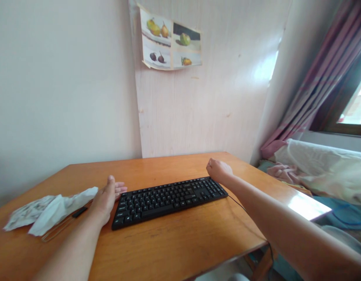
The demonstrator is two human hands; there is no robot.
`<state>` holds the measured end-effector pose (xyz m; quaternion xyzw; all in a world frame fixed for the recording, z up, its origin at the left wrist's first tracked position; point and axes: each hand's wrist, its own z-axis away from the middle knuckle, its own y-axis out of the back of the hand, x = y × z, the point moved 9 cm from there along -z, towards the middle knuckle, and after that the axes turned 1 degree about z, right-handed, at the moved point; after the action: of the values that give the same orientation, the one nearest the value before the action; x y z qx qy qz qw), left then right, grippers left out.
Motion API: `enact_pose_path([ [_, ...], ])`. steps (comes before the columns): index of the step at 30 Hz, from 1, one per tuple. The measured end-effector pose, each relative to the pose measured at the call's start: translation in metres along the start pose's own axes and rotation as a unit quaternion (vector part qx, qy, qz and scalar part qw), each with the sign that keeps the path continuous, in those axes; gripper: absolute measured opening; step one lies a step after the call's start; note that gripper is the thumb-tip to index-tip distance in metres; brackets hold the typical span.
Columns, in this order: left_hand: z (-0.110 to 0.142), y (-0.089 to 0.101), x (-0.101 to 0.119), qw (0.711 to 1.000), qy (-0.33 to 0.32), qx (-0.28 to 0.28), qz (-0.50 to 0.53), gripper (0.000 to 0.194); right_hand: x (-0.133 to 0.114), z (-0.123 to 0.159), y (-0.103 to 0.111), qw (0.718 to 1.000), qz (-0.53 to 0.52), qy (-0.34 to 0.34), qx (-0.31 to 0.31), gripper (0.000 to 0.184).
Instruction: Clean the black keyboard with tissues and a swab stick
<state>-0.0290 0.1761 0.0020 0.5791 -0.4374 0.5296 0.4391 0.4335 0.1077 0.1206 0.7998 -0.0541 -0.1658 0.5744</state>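
A black keyboard (168,200) lies across the middle of a wooden table (174,249). My left hand (107,197) rests on its edge beside the keyboard's left end, fingers straight and together, holding nothing. My right hand (219,171) sits at the keyboard's far right corner with its fingers curled; whether it touches the keyboard is unclear. The keyboard's thin black cable (239,205) runs off under my right forearm.
Crumpled white tissues (50,212) lie left of my left hand, over a thin metal wire piece (63,226) with a black tip. A fruit poster (170,41) hangs on the wall panel. A bed with bedding (320,171) and a curtain stand to the right.
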Motion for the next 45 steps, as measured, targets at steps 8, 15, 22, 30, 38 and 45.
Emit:
enact_pose_path([
  [8, 0.008, -0.003, 0.007, 1.0, 0.005, 0.003, 0.013, 0.078, -0.072, -0.001, -0.011, 0.994, -0.064, 0.084, -0.024, 0.026],
  [15, 0.013, -0.006, 0.009, 1.0, 0.004, 0.015, 0.027, 0.079, -0.129, 0.004, -0.025, 0.981, -0.123, 0.136, -0.056, 0.024],
  [22, 0.016, -0.008, 0.007, 1.0, 0.003, 0.014, 0.028, 0.08, -0.184, 0.019, -0.036, 0.967, -0.175, 0.167, -0.08, 0.025],
  [30, 0.017, -0.008, 0.005, 0.999, 0.012, 0.023, 0.045, 0.083, -0.253, 0.046, -0.049, 0.943, -0.226, 0.217, -0.11, 0.024],
  [38, 0.017, -0.007, 0.004, 0.997, 0.032, 0.027, 0.058, 0.087, -0.303, 0.067, -0.061, 0.901, -0.322, 0.247, -0.153, 0.022],
  [45, 0.017, -0.005, 0.006, 0.998, 0.034, 0.034, 0.05, 0.086, -0.293, 0.063, -0.072, 0.902, -0.33, 0.226, -0.162, 0.024],
])
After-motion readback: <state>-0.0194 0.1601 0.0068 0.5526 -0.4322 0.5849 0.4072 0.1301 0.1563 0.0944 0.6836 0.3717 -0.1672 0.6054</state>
